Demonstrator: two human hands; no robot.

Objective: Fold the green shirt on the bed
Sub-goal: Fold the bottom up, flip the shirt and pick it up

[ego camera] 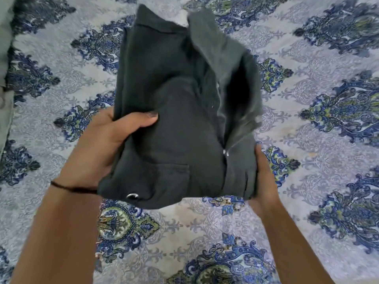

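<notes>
- so I've got the dark green cotton shirt [184, 111] folded into a chunky bundle, held up between both my hands just above the bed [320, 140]
- my left hand [98, 152] grips the bundle's left edge, thumb pressed flat across the front of the fabric, the other fingers tucked behind where I can't see them
- my right hand [264, 175] is cupped against the lower right corner, palm on the side of the folds, fingers mostly hidden under the cloth
- the top right part of the shirt is flopping open a bit, so there's a loose flap and a dark gap next to the button placket
- a small round metal snap [131, 196] shows near the bottom left corner of the bundle
- thin black thread band [67, 187] sits on my left wrist
- bed is covered with a pale grey sheet printed with blue and green paisley shapes
- some grey-green fabric [5, 58] lies at the far left edge, can't tell what it is
</notes>
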